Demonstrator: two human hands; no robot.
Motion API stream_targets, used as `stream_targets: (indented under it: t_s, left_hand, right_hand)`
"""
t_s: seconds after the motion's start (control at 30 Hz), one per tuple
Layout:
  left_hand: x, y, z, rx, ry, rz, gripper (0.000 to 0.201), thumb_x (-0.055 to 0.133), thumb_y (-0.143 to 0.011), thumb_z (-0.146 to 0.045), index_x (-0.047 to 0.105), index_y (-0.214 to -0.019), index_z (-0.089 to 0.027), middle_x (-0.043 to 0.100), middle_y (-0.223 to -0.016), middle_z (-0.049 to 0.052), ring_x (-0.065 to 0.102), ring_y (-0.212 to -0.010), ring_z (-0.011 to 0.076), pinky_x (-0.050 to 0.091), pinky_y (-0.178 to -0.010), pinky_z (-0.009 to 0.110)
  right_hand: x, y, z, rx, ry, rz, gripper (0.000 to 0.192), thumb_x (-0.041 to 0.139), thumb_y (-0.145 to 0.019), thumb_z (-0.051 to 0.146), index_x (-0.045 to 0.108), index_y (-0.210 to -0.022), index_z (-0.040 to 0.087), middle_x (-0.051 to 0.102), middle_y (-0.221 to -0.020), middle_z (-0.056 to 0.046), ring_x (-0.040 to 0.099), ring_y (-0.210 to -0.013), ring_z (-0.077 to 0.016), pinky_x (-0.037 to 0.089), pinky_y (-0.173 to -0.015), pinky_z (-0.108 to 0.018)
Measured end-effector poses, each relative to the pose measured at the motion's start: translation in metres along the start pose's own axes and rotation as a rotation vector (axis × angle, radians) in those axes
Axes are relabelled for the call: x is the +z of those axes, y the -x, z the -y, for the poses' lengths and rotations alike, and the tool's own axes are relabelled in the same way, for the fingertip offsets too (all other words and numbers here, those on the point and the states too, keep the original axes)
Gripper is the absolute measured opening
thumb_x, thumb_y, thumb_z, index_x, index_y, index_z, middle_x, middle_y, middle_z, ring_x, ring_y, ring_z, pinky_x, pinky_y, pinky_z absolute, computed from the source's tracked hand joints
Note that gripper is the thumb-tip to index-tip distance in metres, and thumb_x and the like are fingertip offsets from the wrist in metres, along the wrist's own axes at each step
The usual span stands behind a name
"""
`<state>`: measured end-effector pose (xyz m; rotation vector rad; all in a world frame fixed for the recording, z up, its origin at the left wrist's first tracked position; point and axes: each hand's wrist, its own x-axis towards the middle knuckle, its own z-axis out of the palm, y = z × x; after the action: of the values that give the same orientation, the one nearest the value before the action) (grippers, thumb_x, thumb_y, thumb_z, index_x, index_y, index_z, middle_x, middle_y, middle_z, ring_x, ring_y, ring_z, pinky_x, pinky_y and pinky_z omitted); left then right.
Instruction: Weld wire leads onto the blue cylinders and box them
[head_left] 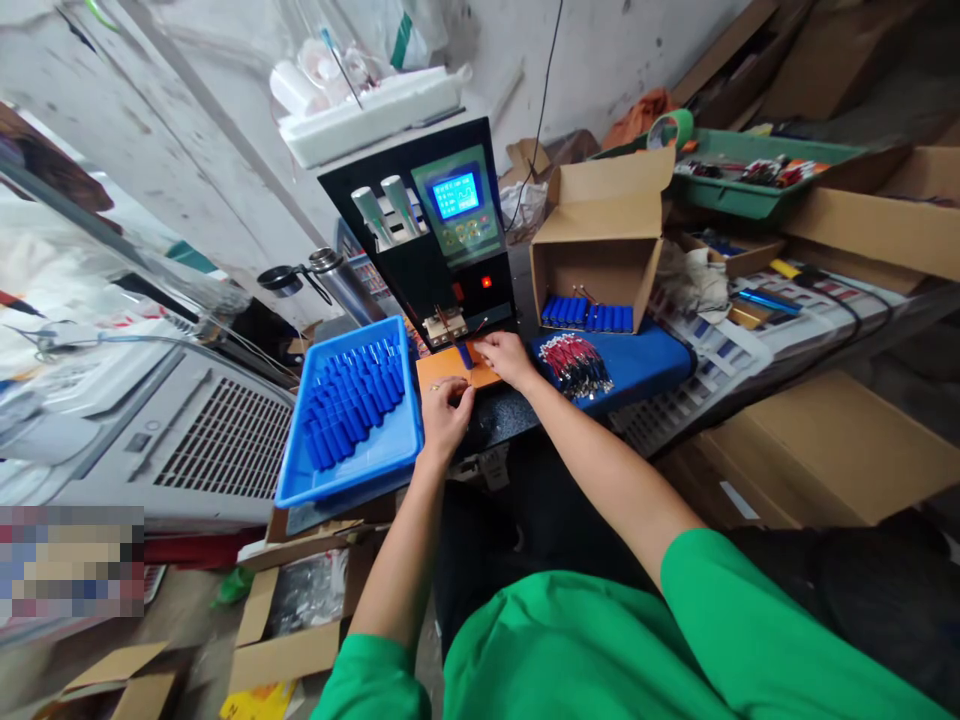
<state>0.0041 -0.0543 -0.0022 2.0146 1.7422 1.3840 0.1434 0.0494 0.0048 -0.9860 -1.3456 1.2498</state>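
green sleeves are filling the bottom of the view, with both bare forearms reaching out to a black spot welder sitting on the bench. right hand is resting on the orange pad right under the welder's head, fingers curled narrow and pinching a small blue battery cell against the pad, with thin red wire showing just beside it. left hand is sitting at the near edge of the same pad, fingers bunched up tight; looks like it's gripping something tiny but i honestly can't tell what.

just left of that hand a blue plastic tray is lying tilted over the bench edge, holding a heap of loose blue cells. on the other side, a bundle of red-and-black wire leads is lying on a blue mat, near the right wrist. behind it an open cardboard box is tipped on its side with a neat row of blue cells inside. welder's little blue screen is glowing, and a red light is showing below it. a green tray of odds and ends is sitting further back on the right.
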Motion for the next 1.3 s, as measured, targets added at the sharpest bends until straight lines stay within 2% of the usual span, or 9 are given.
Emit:
stream_targets:
  t_s: [0.13,0.3,0.4,0.6,0.83,0.97,1.1,1.2,1.3]
  left_hand:
    - [0.005,-0.005,0.002,-0.052,-0.018,-0.010,0.011,0.062,-0.086,-0.027,0.069,-0.080,-0.021,0.072,-0.082,0.005,0.067,-0.077,0.0184,0.053,-0.076,0.033]
    - [0.006,-0.013,0.003,-0.168,0.101,0.030,0.013,0.058,-0.090,-0.031,0.064,-0.084,-0.021,0.069,-0.076,0.002,0.065,-0.071,0.0171,0.052,-0.070,0.030]
    - [0.006,-0.021,-0.001,-0.182,0.153,0.051,0.013,0.056,-0.091,-0.032,0.061,-0.085,-0.021,0.068,-0.078,0.001,0.064,-0.071,0.0159,0.050,-0.069,0.029]
    - [0.007,-0.032,-0.005,-0.142,0.168,0.121,0.011,0.056,-0.089,-0.027,0.057,-0.080,-0.020,0.062,-0.074,0.000,0.058,-0.069,0.0137,0.046,-0.066,0.026]
    - [0.008,-0.034,0.002,-0.152,0.152,-0.023,0.004,0.060,-0.085,-0.024,0.060,-0.086,-0.020,0.064,-0.088,0.003,0.060,-0.077,0.0153,0.048,-0.067,0.027]
    - [0.018,-0.047,0.013,-0.121,0.116,0.003,0.022,0.064,-0.080,-0.020,0.065,-0.103,-0.020,0.070,-0.104,0.008,0.065,-0.097,0.0213,0.052,-0.084,0.034]
    - [0.029,-0.065,0.020,-0.009,0.017,0.108,0.039,0.064,-0.077,-0.016,0.068,-0.116,-0.021,0.070,-0.121,0.012,0.063,-0.116,0.0288,0.046,-0.105,0.045]
    - [0.035,-0.072,0.021,-0.005,-0.011,0.133,0.031,0.064,-0.077,-0.015,0.073,-0.106,-0.021,0.074,-0.109,0.011,0.065,-0.111,0.0298,0.046,-0.103,0.044]
    - [0.036,-0.071,0.020,-0.062,0.023,0.106,0.021,0.066,-0.076,-0.017,0.073,-0.095,-0.021,0.074,-0.094,0.010,0.068,-0.098,0.0275,0.051,-0.093,0.039]
  right_hand:
    - [-0.003,0.001,0.002,0.003,0.006,0.033,0.033,0.060,-0.077,0.043,0.049,-0.055,0.021,0.046,-0.050,0.004,0.043,-0.053,-0.0112,0.032,-0.052,-0.024]
    - [-0.012,0.007,0.008,-0.038,-0.014,0.251,0.021,0.072,-0.070,0.035,0.064,-0.067,0.016,0.062,-0.064,0.001,0.053,-0.063,-0.0125,0.042,-0.062,-0.025]
    - [-0.013,0.009,0.011,-0.052,0.000,0.302,0.016,0.074,-0.068,0.029,0.068,-0.071,0.015,0.068,-0.071,-0.002,0.057,-0.069,-0.0135,0.046,-0.068,-0.026]
    - [-0.012,0.010,0.012,-0.061,0.018,0.285,0.017,0.071,-0.069,0.031,0.066,-0.067,0.015,0.063,-0.065,0.001,0.053,-0.064,-0.0120,0.041,-0.061,-0.024]
    - [-0.014,0.011,0.012,-0.056,-0.010,0.245,0.021,0.069,-0.067,0.035,0.063,-0.062,0.016,0.055,-0.057,0.003,0.045,-0.060,-0.0112,0.034,-0.058,-0.025]
    - [-0.013,0.010,0.010,-0.032,-0.028,0.233,0.021,0.069,-0.067,0.036,0.062,-0.063,0.016,0.052,-0.053,0.004,0.043,-0.056,-0.0109,0.032,-0.056,-0.025]
    - [-0.011,0.009,0.009,-0.015,-0.017,0.231,0.019,0.067,-0.068,0.034,0.061,-0.062,0.017,0.050,-0.051,0.005,0.044,-0.054,-0.0110,0.033,-0.055,-0.024]
    - [-0.011,0.009,0.010,-0.035,-0.021,0.216,0.018,0.066,-0.068,0.033,0.060,-0.061,0.018,0.050,-0.050,0.005,0.044,-0.054,-0.0111,0.034,-0.055,-0.024]
    - [-0.013,0.011,0.012,-0.018,-0.059,0.170,0.021,0.067,-0.067,0.036,0.059,-0.061,0.018,0.050,-0.049,0.005,0.043,-0.052,-0.0107,0.032,-0.052,-0.024]
